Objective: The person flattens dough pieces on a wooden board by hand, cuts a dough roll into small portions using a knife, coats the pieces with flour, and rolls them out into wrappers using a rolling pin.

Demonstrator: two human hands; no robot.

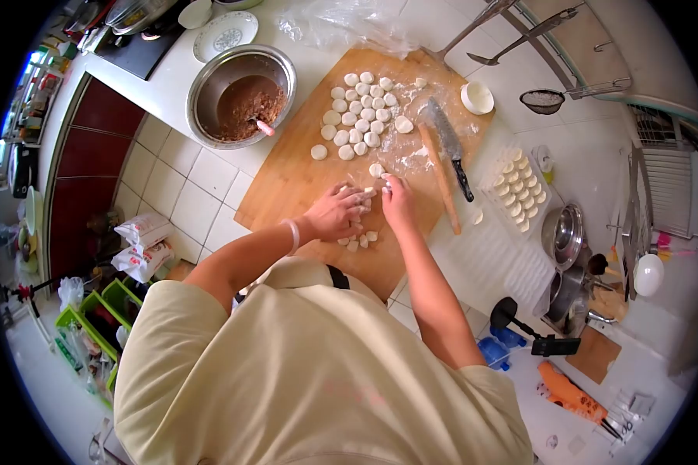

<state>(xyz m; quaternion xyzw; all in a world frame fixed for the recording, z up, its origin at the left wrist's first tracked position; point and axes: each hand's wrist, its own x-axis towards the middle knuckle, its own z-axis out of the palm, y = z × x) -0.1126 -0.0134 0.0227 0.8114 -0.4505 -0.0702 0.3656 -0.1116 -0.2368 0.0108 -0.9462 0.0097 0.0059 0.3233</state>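
My left hand point(341, 211), with a pale band on its wrist, lies palm down over the wooden board point(287, 186), its fingers fairly flat and dusted with flour. A small dough piece point(369, 191) shows at its fingertips, and several cut dough pieces point(363, 240) lie just below it. Beside it, my right hand point(398, 203) has thumb and fingertips pinched together; what is between them is too small to make out. Just beyond those fingertips sits a round dough disc point(376, 170). Farther up the board is a cluster of flattened dough rounds point(355, 112).
A steel bowl point(196, 93) of brown filling with a spoon stands left of the board. A knife point(447, 136), a rolling pin point(440, 182) and a white cup point(477, 98) are at right. Beyond them, a tray point(547, 203) holds several dumplings point(520, 186).
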